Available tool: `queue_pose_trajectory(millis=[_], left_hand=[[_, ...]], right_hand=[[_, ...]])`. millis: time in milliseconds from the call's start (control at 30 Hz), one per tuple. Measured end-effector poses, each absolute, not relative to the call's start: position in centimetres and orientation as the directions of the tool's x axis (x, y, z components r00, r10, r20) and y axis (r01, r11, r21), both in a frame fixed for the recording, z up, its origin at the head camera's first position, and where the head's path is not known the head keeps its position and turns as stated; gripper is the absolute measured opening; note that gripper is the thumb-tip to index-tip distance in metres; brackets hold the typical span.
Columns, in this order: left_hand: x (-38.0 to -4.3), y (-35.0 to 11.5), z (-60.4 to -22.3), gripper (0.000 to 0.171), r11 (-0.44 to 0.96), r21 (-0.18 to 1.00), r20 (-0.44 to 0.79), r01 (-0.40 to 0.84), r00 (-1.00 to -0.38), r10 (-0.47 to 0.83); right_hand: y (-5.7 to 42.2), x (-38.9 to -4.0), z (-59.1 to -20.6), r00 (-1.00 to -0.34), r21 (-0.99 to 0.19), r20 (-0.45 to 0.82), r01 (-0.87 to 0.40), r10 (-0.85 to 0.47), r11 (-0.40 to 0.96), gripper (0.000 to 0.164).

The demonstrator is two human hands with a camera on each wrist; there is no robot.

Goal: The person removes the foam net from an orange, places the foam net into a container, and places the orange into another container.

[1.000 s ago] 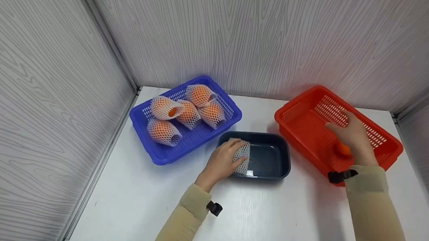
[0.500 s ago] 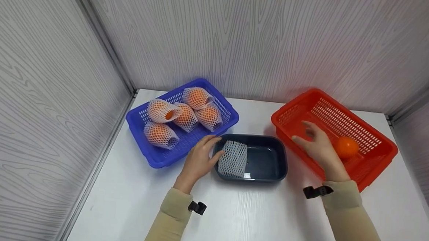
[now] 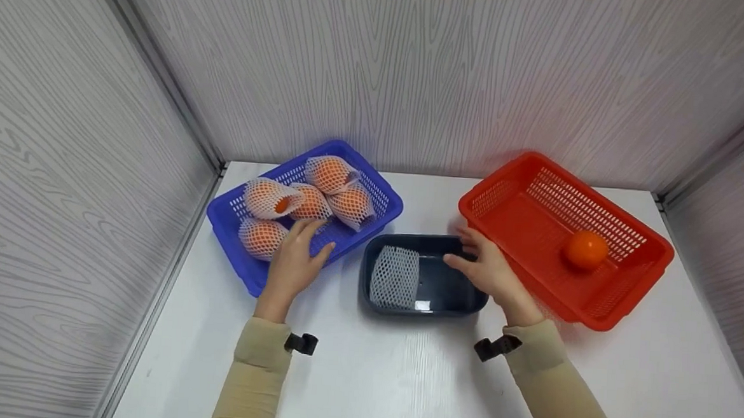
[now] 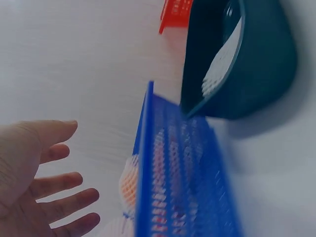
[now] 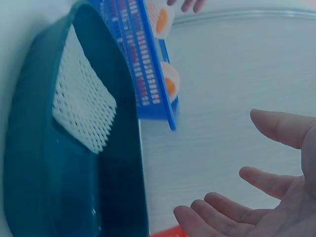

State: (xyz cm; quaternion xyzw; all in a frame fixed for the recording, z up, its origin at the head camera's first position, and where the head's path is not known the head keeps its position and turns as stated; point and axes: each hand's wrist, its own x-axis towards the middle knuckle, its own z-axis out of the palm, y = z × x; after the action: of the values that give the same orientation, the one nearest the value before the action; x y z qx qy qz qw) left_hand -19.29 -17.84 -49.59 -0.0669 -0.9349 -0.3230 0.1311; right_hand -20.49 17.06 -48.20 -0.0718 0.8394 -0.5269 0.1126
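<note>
Oranges point(image 3: 262, 237) in foam netting sit in the blue basket point(image 3: 382, 197), left of centre: light, soft-skinned, best cupped around the middle. Left hand point(image 3: 294, 263) hovers over them, grip relaxed and empty. Right hand point(image 3: 488, 271), also empty, spreads above the dark tray point(image 3: 463, 296) holding a loose net sleeve point(image 3: 396, 278); red basket point(image 3: 622, 297) right.

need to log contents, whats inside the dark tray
One empty white foam net lies in the left half of the dark tray. The right hand hides part of its far right corner.
</note>
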Motion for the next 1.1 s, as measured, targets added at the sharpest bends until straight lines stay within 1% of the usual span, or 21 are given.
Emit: queue_pose_trajectory(millis=[133, 300, 467, 733, 1000, 1100], left_hand=[[-19.9, -20.1, -48.4, 0.053, 0.805, 0.574, 0.239, 0.15, -0.971, 0.011], [-20.7, -22.7, -47.6, 0.057, 0.831, 0.546, 0.186, 0.106, -0.983, 0.003], [-21.6, -24.6, -47.3, 0.061, 0.85, 0.525, 0.096, 0.048, -0.995, -0.003], [-23.5, -26.5, -46.9, 0.068, 0.885, 0.465, 0.039, 0.027, -0.999, 0.01], [-25.3, -27.2, -46.2, 0.072, 0.884, 0.468, -0.104, 0.014, -0.992, 0.071], [-25.9, -27.5, -46.1, 0.073, 0.886, 0.464, -0.133, 0.022, -0.987, 0.094]], right_hand=[[15.4, -20.1, -48.8, -0.955, -0.901, -0.113, -0.017, -0.273, 0.433, 0.067], [13.5, -19.7, -49.4, -0.943, -0.901, -0.094, -0.056, -0.32, 0.43, 0.066], [11.6, -19.6, -49.6, -0.932, -0.913, -0.122, -0.03, -0.343, 0.407, 0.067], [8.6, -19.5, -50.5, -0.9, -0.942, -0.113, -0.038, -0.421, 0.333, 0.064], [6.7, -19.4, -51.7, -0.883, -0.957, -0.104, -0.037, -0.458, 0.289, 0.063], [6.0, -19.6, -52.2, -0.878, -0.959, -0.106, -0.034, -0.467, 0.28, 0.063]])
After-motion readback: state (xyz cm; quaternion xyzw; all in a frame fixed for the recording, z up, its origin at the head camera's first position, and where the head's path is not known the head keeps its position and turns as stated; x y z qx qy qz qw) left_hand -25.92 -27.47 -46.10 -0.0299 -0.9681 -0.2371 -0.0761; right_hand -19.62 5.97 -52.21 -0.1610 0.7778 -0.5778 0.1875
